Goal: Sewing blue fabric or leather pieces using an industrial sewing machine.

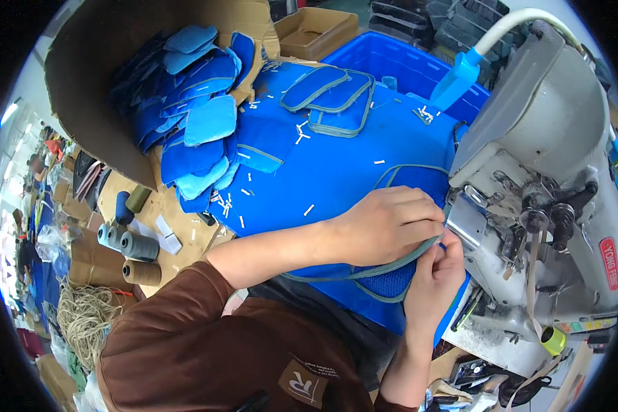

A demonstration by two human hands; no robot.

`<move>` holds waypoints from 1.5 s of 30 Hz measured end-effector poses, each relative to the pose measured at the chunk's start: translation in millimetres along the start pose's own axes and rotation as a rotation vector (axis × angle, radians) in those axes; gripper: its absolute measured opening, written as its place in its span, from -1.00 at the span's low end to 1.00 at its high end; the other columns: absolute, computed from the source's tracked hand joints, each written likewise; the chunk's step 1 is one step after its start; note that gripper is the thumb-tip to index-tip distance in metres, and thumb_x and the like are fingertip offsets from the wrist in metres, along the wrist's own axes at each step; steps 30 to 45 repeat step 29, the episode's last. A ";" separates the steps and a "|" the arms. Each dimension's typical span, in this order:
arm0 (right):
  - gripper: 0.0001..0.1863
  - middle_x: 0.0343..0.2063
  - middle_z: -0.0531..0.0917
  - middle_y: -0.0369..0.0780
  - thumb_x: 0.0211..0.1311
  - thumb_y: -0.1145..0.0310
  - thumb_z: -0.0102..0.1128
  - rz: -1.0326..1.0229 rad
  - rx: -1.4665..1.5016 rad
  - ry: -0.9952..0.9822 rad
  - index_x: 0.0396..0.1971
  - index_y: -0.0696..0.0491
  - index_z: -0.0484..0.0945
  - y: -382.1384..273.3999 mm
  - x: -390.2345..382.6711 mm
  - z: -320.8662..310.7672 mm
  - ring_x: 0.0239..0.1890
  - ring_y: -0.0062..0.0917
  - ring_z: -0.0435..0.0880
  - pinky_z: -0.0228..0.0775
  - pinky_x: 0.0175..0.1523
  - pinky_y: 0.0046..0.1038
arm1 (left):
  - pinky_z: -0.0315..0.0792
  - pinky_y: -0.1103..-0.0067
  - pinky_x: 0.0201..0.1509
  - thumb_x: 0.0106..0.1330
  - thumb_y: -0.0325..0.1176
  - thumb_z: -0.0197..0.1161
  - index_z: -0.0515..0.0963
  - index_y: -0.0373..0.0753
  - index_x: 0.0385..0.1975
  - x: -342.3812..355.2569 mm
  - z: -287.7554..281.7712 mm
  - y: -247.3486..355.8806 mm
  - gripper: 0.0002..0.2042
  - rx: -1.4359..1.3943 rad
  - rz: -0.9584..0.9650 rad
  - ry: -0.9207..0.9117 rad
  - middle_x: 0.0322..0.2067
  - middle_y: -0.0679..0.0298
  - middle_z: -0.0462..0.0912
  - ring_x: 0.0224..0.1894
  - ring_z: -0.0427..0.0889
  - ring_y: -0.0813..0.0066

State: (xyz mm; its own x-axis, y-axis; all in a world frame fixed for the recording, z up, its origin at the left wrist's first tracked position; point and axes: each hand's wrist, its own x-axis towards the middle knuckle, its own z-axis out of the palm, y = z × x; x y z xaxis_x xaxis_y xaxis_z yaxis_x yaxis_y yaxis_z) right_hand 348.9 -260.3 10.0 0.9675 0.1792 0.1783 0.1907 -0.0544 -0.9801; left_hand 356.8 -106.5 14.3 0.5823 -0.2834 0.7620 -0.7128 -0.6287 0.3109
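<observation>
A blue mesh fabric piece (390, 283) with grey-green edge binding (323, 278) lies at the sewing machine (529, 206). My left hand (395, 226) comes across from the left, its fingers curled over the piece close to the machine's needle area. On the near side, my right hand (435, 275) pinches the bound edge between thumb and fingers. Both hands almost meet there, and they cover the middle of the piece. The needle itself is hidden from sight.
Several bound blue pieces (333, 96) lie farther back on the blue work surface (281, 199), among small white labels. A cardboard box (96, 103) spills blue pieces (211, 120) at the left. Thread cones (139, 246) stand below it. Behind is a blue crate (398, 58).
</observation>
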 end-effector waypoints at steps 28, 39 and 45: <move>-0.65 -0.50 0.57 -0.25 0.29 0.48 0.31 -0.242 -0.462 0.044 0.03 0.23 0.48 24.4 -43.6 -19.3 -0.60 -0.62 0.46 0.39 -0.46 -0.56 | 0.38 0.72 -0.47 0.45 -0.35 0.21 0.60 -0.31 -0.31 12.5 -16.6 16.2 -0.84 -1.208 -1.164 -0.207 -0.55 0.31 0.61 -0.57 0.51 0.66; -0.62 -0.48 0.57 -0.25 0.30 0.47 0.31 -0.250 -0.503 0.021 0.08 0.21 0.47 24.3 -45.0 -19.0 -0.59 -0.57 0.50 0.40 -0.46 -0.57 | 0.39 0.74 -0.48 0.45 -0.33 0.21 0.60 -0.30 -0.31 12.3 -16.9 16.7 -0.83 -1.235 -1.184 -0.227 -0.55 0.31 0.61 -0.58 0.52 0.65; -0.62 -0.48 0.57 -0.25 0.30 0.47 0.31 -0.250 -0.503 0.021 0.08 0.21 0.47 24.3 -45.0 -19.0 -0.59 -0.57 0.50 0.40 -0.46 -0.57 | 0.39 0.74 -0.48 0.45 -0.33 0.21 0.60 -0.30 -0.31 12.3 -16.9 16.7 -0.83 -1.235 -1.184 -0.227 -0.55 0.31 0.61 -0.58 0.52 0.65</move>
